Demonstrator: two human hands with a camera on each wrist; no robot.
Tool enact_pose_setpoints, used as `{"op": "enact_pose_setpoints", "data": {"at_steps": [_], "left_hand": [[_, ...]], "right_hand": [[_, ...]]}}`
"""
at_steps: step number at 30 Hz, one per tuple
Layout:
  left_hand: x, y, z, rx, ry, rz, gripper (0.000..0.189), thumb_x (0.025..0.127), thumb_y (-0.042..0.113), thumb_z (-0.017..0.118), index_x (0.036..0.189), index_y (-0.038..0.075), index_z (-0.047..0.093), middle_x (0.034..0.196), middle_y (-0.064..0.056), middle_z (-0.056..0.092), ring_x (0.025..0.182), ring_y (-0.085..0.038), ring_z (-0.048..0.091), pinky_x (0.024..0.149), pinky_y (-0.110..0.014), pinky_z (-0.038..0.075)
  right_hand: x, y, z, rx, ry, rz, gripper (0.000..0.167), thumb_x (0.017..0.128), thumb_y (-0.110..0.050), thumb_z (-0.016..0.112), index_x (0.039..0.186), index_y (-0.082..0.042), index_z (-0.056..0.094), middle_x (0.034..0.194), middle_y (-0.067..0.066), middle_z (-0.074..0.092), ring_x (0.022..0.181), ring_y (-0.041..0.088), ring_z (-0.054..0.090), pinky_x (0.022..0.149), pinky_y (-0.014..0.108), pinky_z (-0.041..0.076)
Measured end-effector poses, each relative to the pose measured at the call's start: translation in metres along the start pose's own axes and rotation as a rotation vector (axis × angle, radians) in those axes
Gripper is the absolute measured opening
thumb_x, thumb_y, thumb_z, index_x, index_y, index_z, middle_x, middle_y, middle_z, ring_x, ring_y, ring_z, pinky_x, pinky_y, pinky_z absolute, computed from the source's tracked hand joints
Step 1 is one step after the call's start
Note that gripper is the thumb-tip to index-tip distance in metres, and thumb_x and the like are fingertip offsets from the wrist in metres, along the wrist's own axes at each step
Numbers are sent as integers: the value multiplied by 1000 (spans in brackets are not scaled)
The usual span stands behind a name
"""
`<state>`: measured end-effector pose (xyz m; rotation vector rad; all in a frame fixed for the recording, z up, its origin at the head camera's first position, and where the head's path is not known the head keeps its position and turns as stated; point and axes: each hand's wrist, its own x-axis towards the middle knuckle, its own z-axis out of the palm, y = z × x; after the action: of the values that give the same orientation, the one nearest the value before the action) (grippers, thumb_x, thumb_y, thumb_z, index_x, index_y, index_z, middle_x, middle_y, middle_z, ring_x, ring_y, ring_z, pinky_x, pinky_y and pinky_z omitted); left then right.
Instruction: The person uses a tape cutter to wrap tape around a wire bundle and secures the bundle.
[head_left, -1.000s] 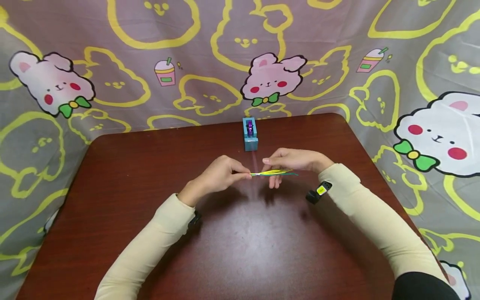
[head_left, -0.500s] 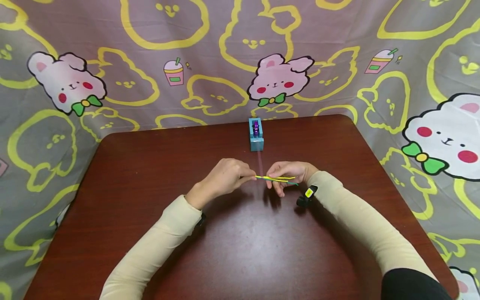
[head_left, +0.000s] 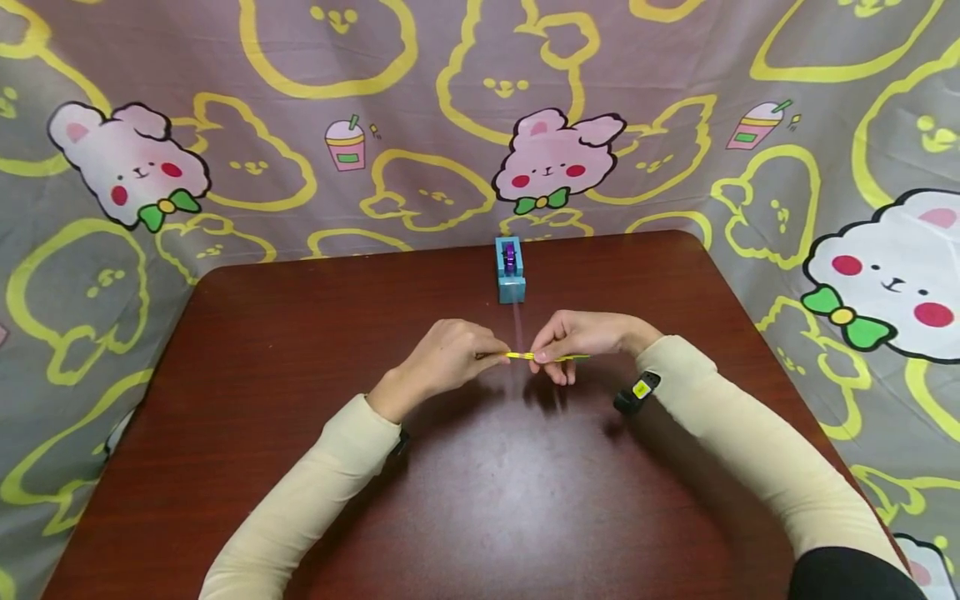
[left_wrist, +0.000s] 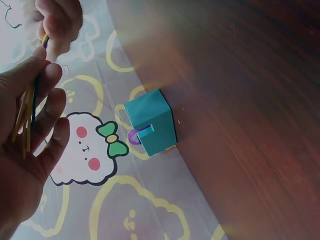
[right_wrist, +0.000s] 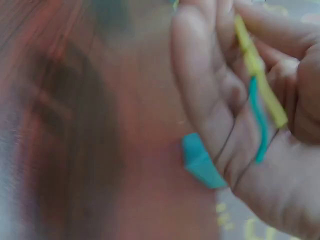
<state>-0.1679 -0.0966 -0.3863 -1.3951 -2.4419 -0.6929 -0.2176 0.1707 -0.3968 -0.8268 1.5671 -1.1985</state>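
A thin bundle of yellow and teal wires (head_left: 521,356) is stretched between both hands above the table's middle. My left hand (head_left: 453,354) pinches the bundle between thumb and fingertips; in the left wrist view, loose wire ends (left_wrist: 25,122) trail across its palm. From the other side, my right hand (head_left: 581,335) pinches the wires between thumb and index finger, its other fingers loosely bent. In the right wrist view a yellow end (right_wrist: 270,97) and a teal end (right_wrist: 258,120) lie over that palm.
Beyond the hands, a blue tape dispenser (head_left: 512,287) with a purple reel stands near the back edge of the dark wooden table (head_left: 337,308). A pale streak runs from it towards the hands; I cannot tell whether it is tape. A patterned cloth (head_left: 427,100) hangs behind.
My right hand has closed its thumb and finger on the wires near the left hand; earlier the wires fanned out loosely there. The view has shifted slightly.
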Motion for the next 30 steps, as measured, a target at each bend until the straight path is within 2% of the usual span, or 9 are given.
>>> {"op": "enact_pose_setpoints", "data": {"at_steps": [4, 7, 12, 14, 16, 19, 21, 25, 30], "left_hand": [[3, -1, 0, -167, -21, -106, 12, 86, 22, 83, 95, 14, 82, 84, 8, 74, 67, -1, 59, 61, -23, 49], [6, -7, -2, -419, -84, -250, 15, 91, 25, 78, 99, 13, 81, 86, 4, 75, 68, -10, 62, 61, -27, 49], [11, -24, -1, -873, -239, -530, 32, 103, 29, 61, 105, 3, 78, 89, -16, 75, 79, -40, 69, 69, -49, 55], [12, -32, 3, -982, -310, -615, 40, 105, 32, 55, 108, -3, 76, 88, -19, 74, 78, -39, 69, 71, -50, 56], [12, -38, 8, -1060, -386, -675, 46, 106, 34, 52, 111, -7, 72, 86, -18, 74, 74, -32, 69, 71, -44, 57], [12, -43, 16, -1152, -477, -713, 53, 108, 35, 47, 116, -14, 67, 81, -15, 72, 68, -22, 66, 65, -34, 57], [13, -44, 20, -1204, -509, -722, 54, 109, 34, 44, 118, -16, 65, 78, -14, 70, 67, -21, 66, 65, -32, 58], [14, -43, 23, -1242, -506, -724, 49, 109, 28, 45, 118, -17, 64, 72, -13, 67, 63, -21, 65, 65, -33, 58], [16, -39, 23, -1261, -488, -740, 42, 106, 20, 54, 118, -20, 62, 66, -8, 63, 60, -18, 63, 61, -29, 56]], "right_hand": [[-9, -21, 7, -233, 97, -11, 18, 104, -13, 58, 98, -6, 74, 72, 16, 67, 65, 26, 61, 66, 44, 58], [-15, -33, 14, -450, 184, -52, 17, 103, -13, 60, 96, -15, 75, 70, 4, 67, 67, 28, 63, 65, 37, 57], [-22, -40, 29, -808, 351, -86, 11, 100, -14, 65, 101, -17, 75, 71, -13, 65, 63, 13, 61, 61, 29, 53], [-22, -39, 36, -925, 422, -102, 10, 98, -15, 68, 104, -16, 76, 77, -13, 68, 68, 7, 62, 67, 29, 55], [-23, -36, 41, -1035, 491, -133, 12, 95, -13, 71, 106, -14, 77, 85, -9, 72, 75, 7, 65, 72, 31, 56], [-22, -29, 46, -1197, 572, -201, 17, 92, -12, 75, 109, -10, 78, 94, -3, 74, 81, 11, 67, 76, 33, 57], [-22, -26, 49, -1295, 604, -245, 18, 91, -10, 76, 108, -7, 77, 91, 0, 74, 77, 14, 65, 72, 33, 56], [-22, -19, 52, -1439, 645, -310, 21, 87, -9, 80, 107, -4, 76, 86, 1, 72, 70, 16, 60, 65, 31, 53], [-23, -14, 53, -1509, 670, -351, 20, 85, -1, 78, 104, -4, 75, 80, 1, 69, 66, 18, 57, 61, 32, 49]]}}
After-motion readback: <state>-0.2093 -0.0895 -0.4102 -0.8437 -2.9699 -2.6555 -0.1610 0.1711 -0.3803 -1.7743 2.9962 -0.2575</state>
